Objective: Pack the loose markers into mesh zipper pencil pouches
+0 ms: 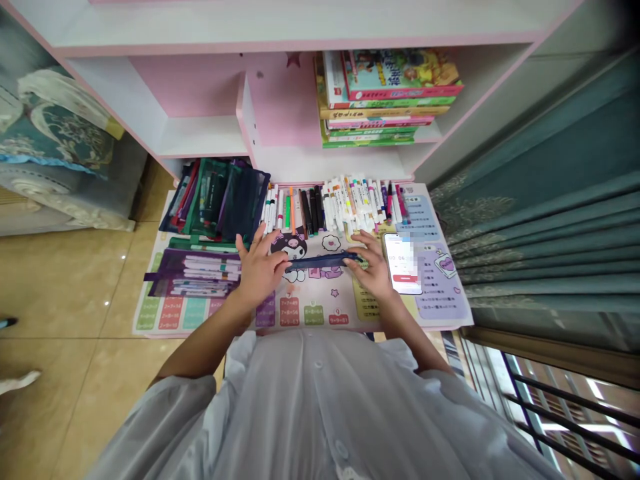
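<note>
Between my hands, a dark blue pencil pouch point(323, 260) is stretched level above the printed desk mat, seen nearly edge-on as a narrow strip. My left hand point(263, 261) pinches its left end between thumb and fingers. At the other end, my right hand point(371, 267) grips the corner with thumb and forefinger. Whether anything is inside this pouch is hidden. Just beyond my hands lies a row of markers point(350, 203), mostly white, with several black ones. Left of my left hand, a purple mesh pouch point(170, 270) holds several white markers.
A pile of mesh pouches point(215, 200) in green, dark blue and red lies at the back left. A lit phone point(403, 263) rests beside my right hand. Stacked books point(390, 100) fill part of the shelf point(295, 43) behind. A curtain point(545, 193) hangs at the right.
</note>
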`<action>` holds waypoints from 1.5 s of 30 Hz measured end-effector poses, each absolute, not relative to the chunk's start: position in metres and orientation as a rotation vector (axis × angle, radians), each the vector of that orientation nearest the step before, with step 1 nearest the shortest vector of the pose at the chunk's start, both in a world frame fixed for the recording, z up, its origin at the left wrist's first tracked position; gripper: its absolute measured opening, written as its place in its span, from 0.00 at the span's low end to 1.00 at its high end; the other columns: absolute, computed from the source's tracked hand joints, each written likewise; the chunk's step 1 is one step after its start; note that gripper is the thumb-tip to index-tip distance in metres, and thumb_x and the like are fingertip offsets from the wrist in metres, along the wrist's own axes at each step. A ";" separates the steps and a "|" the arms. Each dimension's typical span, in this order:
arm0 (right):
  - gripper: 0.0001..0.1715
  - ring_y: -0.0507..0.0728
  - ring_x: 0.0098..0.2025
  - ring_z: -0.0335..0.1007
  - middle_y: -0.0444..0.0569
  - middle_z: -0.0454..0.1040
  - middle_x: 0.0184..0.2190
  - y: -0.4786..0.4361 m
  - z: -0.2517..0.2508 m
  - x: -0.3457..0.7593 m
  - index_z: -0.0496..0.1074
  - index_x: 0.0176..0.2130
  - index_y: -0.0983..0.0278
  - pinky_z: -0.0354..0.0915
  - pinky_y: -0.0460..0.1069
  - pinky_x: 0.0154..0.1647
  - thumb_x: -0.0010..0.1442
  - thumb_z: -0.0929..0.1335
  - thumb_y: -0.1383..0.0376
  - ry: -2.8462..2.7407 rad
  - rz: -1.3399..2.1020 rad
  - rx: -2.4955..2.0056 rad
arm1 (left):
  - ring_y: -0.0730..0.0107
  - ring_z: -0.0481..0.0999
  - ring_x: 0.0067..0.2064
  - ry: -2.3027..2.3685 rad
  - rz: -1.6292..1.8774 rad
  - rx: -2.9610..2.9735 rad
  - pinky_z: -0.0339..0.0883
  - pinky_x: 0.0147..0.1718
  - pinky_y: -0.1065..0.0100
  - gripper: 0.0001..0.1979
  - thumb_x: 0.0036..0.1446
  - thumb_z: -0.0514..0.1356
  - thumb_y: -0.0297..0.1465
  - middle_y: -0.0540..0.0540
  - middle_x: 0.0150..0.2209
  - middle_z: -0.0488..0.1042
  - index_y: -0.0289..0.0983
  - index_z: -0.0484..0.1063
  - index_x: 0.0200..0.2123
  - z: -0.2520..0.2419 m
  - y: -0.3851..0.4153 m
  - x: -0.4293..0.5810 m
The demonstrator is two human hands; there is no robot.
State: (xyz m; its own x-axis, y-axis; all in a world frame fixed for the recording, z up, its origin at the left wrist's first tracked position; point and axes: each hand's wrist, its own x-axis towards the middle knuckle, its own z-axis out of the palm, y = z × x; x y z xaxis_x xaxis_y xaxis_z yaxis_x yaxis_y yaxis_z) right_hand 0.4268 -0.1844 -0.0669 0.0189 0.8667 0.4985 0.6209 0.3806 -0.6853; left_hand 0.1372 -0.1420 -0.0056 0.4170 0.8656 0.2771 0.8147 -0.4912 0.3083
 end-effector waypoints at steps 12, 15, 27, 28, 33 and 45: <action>0.06 0.67 0.67 0.60 0.49 0.74 0.52 -0.183 -0.074 0.428 0.76 0.37 0.56 0.62 0.73 0.63 0.62 0.71 0.58 -1.737 0.337 -1.256 | 0.45 0.57 0.70 1.425 0.579 2.521 0.30 0.67 0.31 0.08 0.61 0.62 0.40 0.43 0.61 0.71 0.44 0.79 0.35 0.005 -0.148 0.163; 0.05 0.67 0.67 0.59 0.49 0.74 0.53 -0.184 -0.073 0.427 0.76 0.38 0.55 0.61 0.73 0.64 0.62 0.71 0.58 -1.748 0.352 -1.250 | 0.46 0.58 0.70 1.295 0.566 2.553 0.31 0.67 0.30 0.09 0.62 0.60 0.39 0.41 0.62 0.71 0.43 0.79 0.37 0.006 -0.151 0.185; 0.07 0.68 0.67 0.60 0.50 0.74 0.53 -0.187 -0.065 0.427 0.78 0.40 0.55 0.62 0.72 0.64 0.63 0.69 0.59 -1.780 0.368 -1.261 | 0.44 0.57 0.70 1.141 0.528 2.522 0.34 0.66 0.27 0.09 0.64 0.58 0.35 0.41 0.60 0.71 0.43 0.80 0.38 -0.001 -0.145 0.241; 0.07 0.68 0.67 0.60 0.50 0.74 0.53 -0.187 -0.065 0.427 0.78 0.40 0.55 0.62 0.72 0.64 0.63 0.69 0.59 -1.780 0.363 -1.262 | 0.45 0.57 0.70 1.142 0.533 2.511 0.33 0.67 0.28 0.08 0.63 0.59 0.34 0.42 0.60 0.72 0.44 0.80 0.37 -0.001 -0.146 0.242; 0.07 0.67 0.65 0.61 0.51 0.74 0.52 -0.188 -0.065 0.426 0.77 0.42 0.55 0.64 0.70 0.63 0.62 0.70 0.59 -1.749 0.316 -1.257 | 0.47 0.59 0.69 1.188 0.559 2.457 0.35 0.66 0.28 0.08 0.63 0.59 0.34 0.44 0.58 0.74 0.42 0.77 0.33 0.000 -0.147 0.242; 0.05 0.67 0.66 0.61 0.49 0.74 0.50 -0.189 -0.063 0.424 0.79 0.37 0.55 0.64 0.69 0.63 0.62 0.71 0.60 -1.754 0.272 -1.242 | 0.45 0.58 0.70 1.247 0.549 2.359 0.37 0.65 0.25 0.08 0.59 0.60 0.29 0.45 0.59 0.73 0.39 0.73 0.27 0.004 -0.150 0.242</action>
State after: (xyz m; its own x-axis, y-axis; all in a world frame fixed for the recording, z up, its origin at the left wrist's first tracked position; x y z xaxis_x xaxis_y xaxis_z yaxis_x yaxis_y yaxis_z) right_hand 0.4242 -0.1894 -0.0625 -0.0477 0.8283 0.5582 0.6207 0.4625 -0.6332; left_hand 0.2417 -0.1501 0.0037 0.5213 0.8404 0.1483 0.6768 -0.5129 0.5280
